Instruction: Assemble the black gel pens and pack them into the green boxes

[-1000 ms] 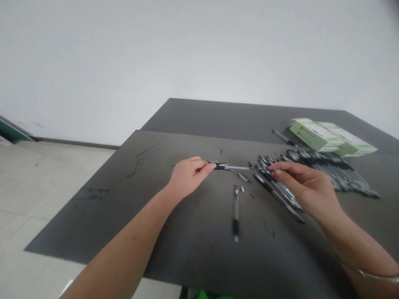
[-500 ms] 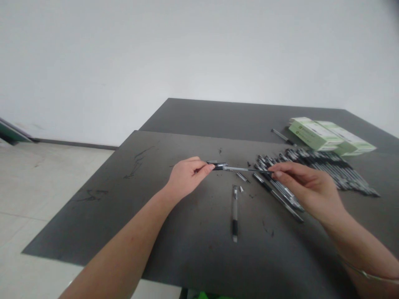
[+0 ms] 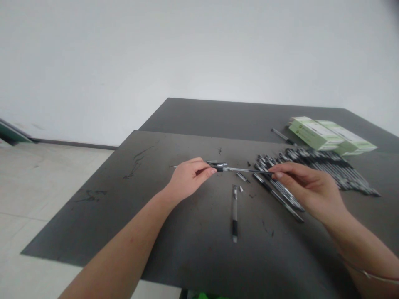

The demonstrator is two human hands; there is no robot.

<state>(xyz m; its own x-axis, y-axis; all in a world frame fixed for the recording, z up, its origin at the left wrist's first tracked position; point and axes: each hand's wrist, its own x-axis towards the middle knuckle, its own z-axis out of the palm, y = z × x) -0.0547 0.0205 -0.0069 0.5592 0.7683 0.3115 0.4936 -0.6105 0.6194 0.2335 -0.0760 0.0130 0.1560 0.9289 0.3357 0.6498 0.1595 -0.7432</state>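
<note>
My left hand pinches a pen barrel by its black grip section. A thin pale tip sticks out on the far side of that hand. From the barrel, a slender pen refill runs to my right hand, its dark end held between thumb and fingertips. Below lies a single clear pen with a black grip, and a small white piece beside its upper end. Short clear and black pen parts lie under and behind the refill.
Loose pens lie just left of my right hand. Behind it spreads a row of several pens. Two green and white boxes stand at the back right, near a lone pen. The dark table carries black marks.
My left hand has shifted very slightly right along the pen, and a thin tip now shows to its left. My right hand has barely moved, still gripping the refill.
</note>
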